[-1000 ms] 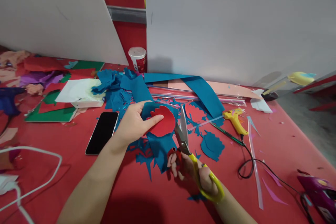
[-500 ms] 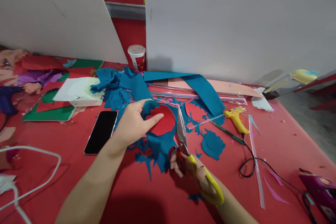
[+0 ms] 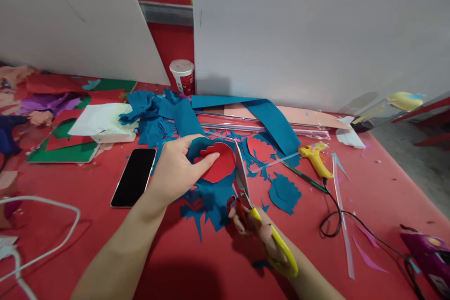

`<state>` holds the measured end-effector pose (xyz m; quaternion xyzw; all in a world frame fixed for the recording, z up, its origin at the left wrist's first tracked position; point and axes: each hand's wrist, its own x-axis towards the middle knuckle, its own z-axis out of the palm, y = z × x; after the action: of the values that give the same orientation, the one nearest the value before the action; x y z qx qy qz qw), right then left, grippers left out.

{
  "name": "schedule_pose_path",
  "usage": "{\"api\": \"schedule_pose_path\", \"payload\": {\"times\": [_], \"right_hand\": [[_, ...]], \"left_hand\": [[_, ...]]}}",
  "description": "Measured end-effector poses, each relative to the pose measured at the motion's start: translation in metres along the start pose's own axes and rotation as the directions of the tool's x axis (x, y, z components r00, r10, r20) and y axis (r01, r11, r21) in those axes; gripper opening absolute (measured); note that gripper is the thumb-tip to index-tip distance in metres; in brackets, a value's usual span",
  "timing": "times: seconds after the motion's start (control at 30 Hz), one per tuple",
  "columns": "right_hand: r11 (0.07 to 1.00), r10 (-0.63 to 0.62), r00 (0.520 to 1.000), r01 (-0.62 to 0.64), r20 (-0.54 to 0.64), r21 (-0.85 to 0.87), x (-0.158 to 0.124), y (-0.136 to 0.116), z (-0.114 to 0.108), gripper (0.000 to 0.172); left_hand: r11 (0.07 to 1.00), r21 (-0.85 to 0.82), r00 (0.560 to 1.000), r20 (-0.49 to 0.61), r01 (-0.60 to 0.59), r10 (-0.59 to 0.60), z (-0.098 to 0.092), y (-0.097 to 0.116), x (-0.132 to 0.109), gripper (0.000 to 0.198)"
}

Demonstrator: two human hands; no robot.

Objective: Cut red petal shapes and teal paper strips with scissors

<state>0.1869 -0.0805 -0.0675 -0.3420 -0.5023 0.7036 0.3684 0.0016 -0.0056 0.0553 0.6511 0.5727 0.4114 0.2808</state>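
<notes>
My left hand (image 3: 177, 166) pinches a red scalloped cutout (image 3: 221, 166) against a blue sheet (image 3: 215, 193), thumb on top and fingers hidden beneath. My right hand (image 3: 258, 228) is closed round a pair of scissors (image 3: 243, 183) with red and yellow handles. Their blades point away from me, at the right edge of the red cutout and the blue sheet. Just right of the blades lie another red cutout (image 3: 260, 148) and some blue scalloped cutouts (image 3: 284, 193). Blue scraps (image 3: 197, 215) spread under and around the sheet.
A black phone (image 3: 134, 178) lies left of my left forearm. To the right are a yellow glue gun (image 3: 318, 159) with its cord, a green pen (image 3: 304, 177) and a purple tool (image 3: 427, 262). A lidded cup (image 3: 183, 77) stands at the back by the white panel (image 3: 316, 33).
The scissors have shifted slightly left, their blades now closer against the right edge of the red cutout. My left hand keeps its grip, and the view has moved a little.
</notes>
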Motion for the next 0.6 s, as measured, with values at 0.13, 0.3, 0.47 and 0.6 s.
{"api": "schedule_pose_path", "payload": {"times": [0.13, 0.3, 0.47, 0.6], "right_hand": [[1.000, -0.008, 1.000, 0.008, 0.000, 0.007, -0.001, -0.009, 0.004, 0.076], [1.000, -0.019, 0.994, 0.021, -0.110, 0.013, -0.005, -0.016, 0.015, 0.071], [0.997, 0.012, 0.996, -0.004, -0.092, 0.079, -0.010, -0.007, 0.013, 0.071], [0.993, 0.014, 0.999, -0.008, -0.047, 0.118, -0.011, 0.001, 0.007, 0.069]], "left_hand": [[1.000, 0.010, 1.000, 0.012, -0.014, 0.014, 0.000, -0.002, 0.001, 0.015], [1.000, 0.000, 1.000, 0.019, -0.006, 0.006, 0.000, -0.004, 0.004, 0.016], [1.000, -0.004, 1.000, 0.015, 0.002, -0.002, 0.002, -0.005, 0.004, 0.016], [0.999, -0.040, 1.000, 0.000, -0.009, 0.009, 0.004, -0.005, 0.004, 0.015]]}}
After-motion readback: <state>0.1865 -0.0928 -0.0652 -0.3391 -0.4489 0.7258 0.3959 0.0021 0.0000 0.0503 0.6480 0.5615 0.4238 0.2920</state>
